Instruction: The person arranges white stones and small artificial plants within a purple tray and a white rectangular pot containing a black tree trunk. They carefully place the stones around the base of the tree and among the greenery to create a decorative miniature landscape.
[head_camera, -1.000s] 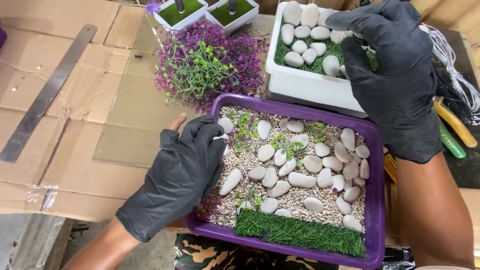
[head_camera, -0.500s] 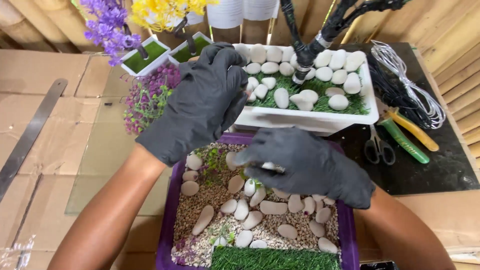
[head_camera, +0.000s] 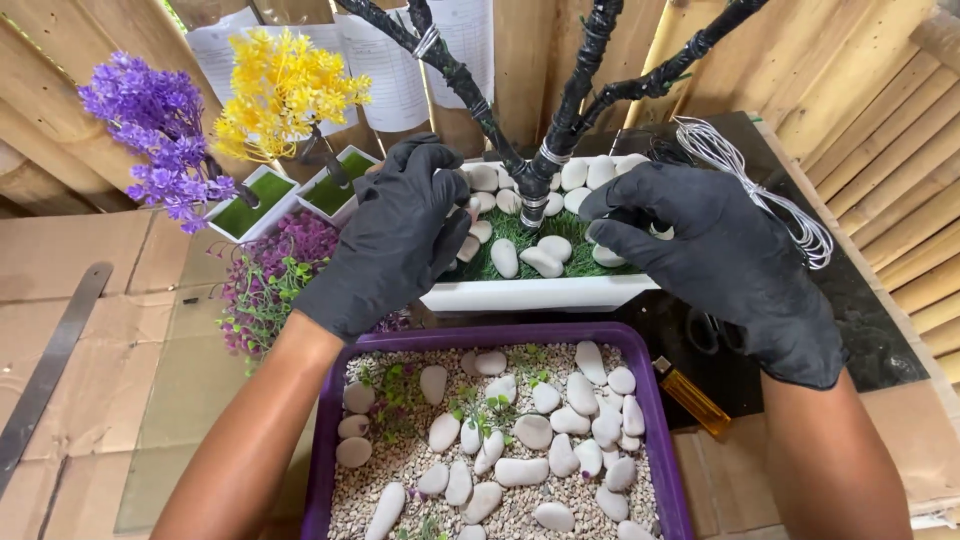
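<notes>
Purple tray (head_camera: 660, 420) at 6 o'clock, gravel and white stones inside; yellow lighter (head_camera: 694, 397) at its 3 o'clock; my left hand (head_camera: 392, 240) curled over left end of white planter (head_camera: 540, 293); my right hand (head_camera: 715, 262) over right end, fingers bent, grip unclear; black wrapped trunk (head_camera: 537, 185) between them; yellow tree (head_camera: 285, 90) at 11 o'clock.

view: head, single | from: above the bench (head_camera: 120, 300), at the person's own place | faces: forward and down, toward the wooden wall (head_camera: 880, 140) | range: close, both gloved hands and trays fill frame | overlap: none, one view only
</notes>
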